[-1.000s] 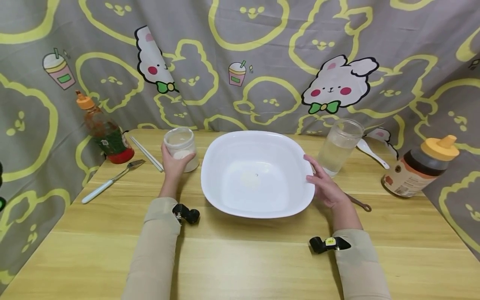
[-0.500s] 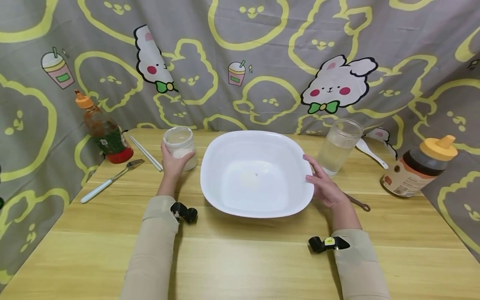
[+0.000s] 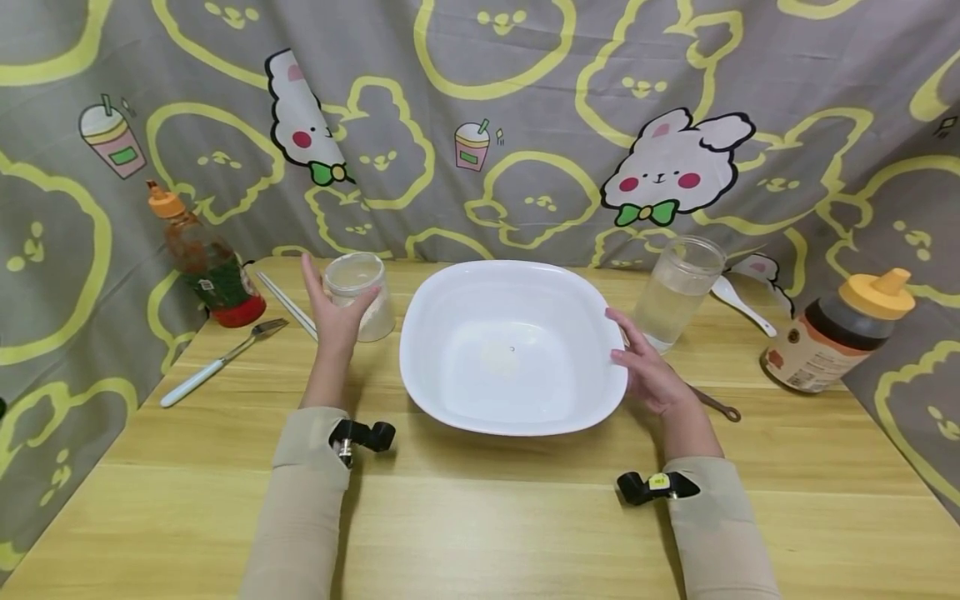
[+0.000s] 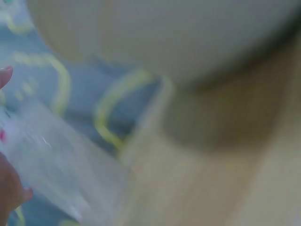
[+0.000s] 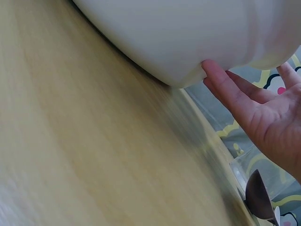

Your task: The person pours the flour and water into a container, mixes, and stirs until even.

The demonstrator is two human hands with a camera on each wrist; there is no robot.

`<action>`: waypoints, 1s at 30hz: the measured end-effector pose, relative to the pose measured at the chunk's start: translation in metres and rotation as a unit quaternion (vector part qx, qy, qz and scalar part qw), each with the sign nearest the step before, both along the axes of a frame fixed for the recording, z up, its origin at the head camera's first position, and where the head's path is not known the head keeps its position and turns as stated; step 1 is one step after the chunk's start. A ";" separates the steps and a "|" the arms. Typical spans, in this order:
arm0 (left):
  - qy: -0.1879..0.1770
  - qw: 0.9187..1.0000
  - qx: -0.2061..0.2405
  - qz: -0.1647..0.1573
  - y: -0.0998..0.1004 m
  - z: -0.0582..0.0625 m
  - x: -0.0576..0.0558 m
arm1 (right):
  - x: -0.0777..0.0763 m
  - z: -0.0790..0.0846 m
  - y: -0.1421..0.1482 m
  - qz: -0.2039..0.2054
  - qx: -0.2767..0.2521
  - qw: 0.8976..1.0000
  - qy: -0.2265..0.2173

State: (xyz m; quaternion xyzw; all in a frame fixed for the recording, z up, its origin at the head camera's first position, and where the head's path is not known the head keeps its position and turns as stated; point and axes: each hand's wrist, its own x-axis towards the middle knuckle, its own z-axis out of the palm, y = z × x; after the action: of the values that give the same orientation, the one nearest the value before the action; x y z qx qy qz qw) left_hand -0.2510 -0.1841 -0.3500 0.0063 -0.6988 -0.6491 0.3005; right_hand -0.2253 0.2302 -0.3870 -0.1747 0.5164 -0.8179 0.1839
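In the head view, a large white basin [image 3: 517, 392] stands at the middle of the table. My right hand [image 3: 656, 375] holds its right rim, with fingertips over the edge; in the right wrist view other fingers [image 5: 230, 89] press its outer side from below. My left hand [image 3: 333, 321] is spread beside a clear jar [image 3: 378, 312] of white powder at the basin's left. Its thumb lies in front of the jar, and the fingers stand apart to the left. The left wrist view shows the jar [image 4: 70, 165] blurred.
On the left are a red sauce bottle [image 3: 213, 267], chopsticks [image 3: 288, 304] and a fork [image 3: 225, 360]. Right of the basin stand a glass of clear liquid [image 3: 675, 292], a white spoon [image 3: 742, 307], a ladle [image 5: 257, 195] and a yellow-capped bottle [image 3: 836, 333]. A patterned curtain [image 3: 540, 108] hangs behind.
My left hand has let go of the jar, its fingers opening and shifting left. The jar stays in place. My right hand and the basin have not visibly moved.
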 end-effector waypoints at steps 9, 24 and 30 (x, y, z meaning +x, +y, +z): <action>0.070 0.993 -0.085 -0.053 0.032 0.048 0.046 | -0.001 0.000 0.001 -0.006 0.006 1.000 0.002; -0.116 0.948 0.075 -0.288 0.025 -0.018 0.030 | 0.001 0.001 0.000 -0.007 0.004 1.000 0.003; -0.137 0.906 0.137 -0.377 0.020 -0.032 0.030 | 0.000 0.000 0.000 -0.010 0.018 1.000 0.003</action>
State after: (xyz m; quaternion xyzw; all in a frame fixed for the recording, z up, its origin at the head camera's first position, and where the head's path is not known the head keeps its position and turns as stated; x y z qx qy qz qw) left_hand -0.2214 -0.1641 -0.3818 -0.1276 -0.5873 -0.7962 -0.0694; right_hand -0.2253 0.2300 -0.3868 -0.1688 0.5338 -0.8094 0.1773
